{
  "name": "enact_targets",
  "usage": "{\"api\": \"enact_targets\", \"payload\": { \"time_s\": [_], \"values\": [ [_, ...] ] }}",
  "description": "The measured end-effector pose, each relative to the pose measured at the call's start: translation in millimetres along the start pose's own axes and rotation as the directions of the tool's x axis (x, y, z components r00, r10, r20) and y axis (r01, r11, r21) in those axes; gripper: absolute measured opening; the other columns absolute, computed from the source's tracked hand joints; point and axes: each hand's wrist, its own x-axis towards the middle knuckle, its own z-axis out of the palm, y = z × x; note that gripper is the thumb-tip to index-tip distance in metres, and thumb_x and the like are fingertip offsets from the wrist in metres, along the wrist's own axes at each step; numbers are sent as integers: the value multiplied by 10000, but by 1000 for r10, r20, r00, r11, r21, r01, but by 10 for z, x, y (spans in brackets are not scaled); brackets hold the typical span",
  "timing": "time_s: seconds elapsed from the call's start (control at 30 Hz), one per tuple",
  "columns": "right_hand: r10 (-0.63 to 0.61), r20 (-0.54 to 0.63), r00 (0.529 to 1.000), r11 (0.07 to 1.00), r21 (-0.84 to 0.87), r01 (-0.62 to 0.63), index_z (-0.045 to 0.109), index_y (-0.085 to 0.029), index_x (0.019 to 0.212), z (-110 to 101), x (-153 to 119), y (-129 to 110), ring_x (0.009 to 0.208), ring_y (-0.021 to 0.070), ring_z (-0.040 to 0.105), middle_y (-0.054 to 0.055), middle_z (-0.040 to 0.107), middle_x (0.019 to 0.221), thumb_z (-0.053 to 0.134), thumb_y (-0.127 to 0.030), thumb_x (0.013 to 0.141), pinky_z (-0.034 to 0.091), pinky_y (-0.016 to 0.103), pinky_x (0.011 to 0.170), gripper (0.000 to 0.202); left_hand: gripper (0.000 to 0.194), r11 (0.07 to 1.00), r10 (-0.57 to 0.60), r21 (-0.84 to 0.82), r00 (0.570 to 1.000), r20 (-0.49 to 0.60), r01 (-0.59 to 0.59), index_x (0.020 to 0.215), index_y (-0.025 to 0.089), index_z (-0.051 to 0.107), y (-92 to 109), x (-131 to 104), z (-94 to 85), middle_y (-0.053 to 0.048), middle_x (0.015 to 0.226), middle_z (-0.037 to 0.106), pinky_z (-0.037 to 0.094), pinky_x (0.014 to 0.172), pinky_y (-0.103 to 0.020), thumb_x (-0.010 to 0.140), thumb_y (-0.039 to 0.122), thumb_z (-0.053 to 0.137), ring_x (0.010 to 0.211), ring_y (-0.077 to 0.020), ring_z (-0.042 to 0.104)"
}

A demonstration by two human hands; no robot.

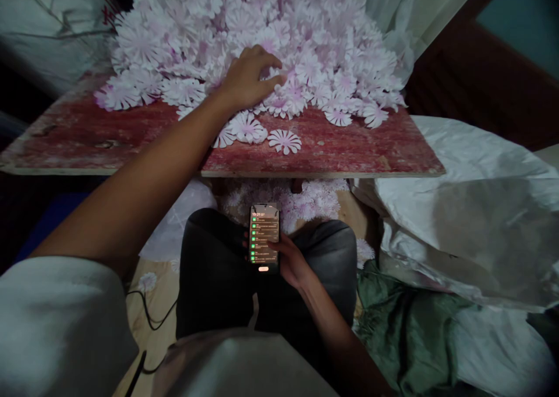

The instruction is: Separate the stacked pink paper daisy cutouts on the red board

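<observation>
My right hand (292, 260) is wrapped round a smartphone (264, 240), held low over my lap. The thumb lies across the lit screen, which shows a list of lines with green icons. My left hand (251, 78) reaches out over the table and rests against a big heap of white and pale purple artificial flower heads (323, 30). Its thumb and forefinger are apart, with flower heads around them; the other fingertips are partly hidden. Near the table's front edge, a single flower head (285, 141) lies to the right of my left forearm.
The heap stands on a worn red wooden table (379, 146). More flower heads (312, 202) lie on the floor beneath it. White sacks (480, 211) and a green cloth (406, 327) are at the right. A black cable (152, 321) runs across the floor at the left.
</observation>
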Motion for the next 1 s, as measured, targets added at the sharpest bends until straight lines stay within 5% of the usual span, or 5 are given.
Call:
{"api": "enact_targets", "payload": {
  "time_s": [0.13,0.47,1.0],
  "values": [
    [4,-3,1000,1000,-10,-4,547,-185,1250,7,-1,-9,1100,271,637,104,655,1218,625,-173,793,473,479,975,464,461,1000,-1,6,1000,-1,1,1127,344,652,17,-7,-6,-43,1100,596,379,984,-490,787,594,467,1101,-296,486],
    [9,-3,1000,1000,-11,-9,558,-187,1237,21,-13,-27,1097,272,637,101,660,1204,620,-194,793,481,472,967,449,424,998,15,-53,1000,-17,-16,1075,481,650,23,-14,-17,56,1037,650,365,871,-519,732,646,462,1083,-314,481],
    [29,11,1000,1000,3,-29,528,-167,1274,17,-20,-26,1122,271,620,115,648,1223,552,-353,880,474,473,978,437,411,999,-1,-46,1000,-5,0,1083,441,659,29,-11,-17,2,1086,606,358,955,-519,759,613,472,1101,-310,479]
  ]
}}
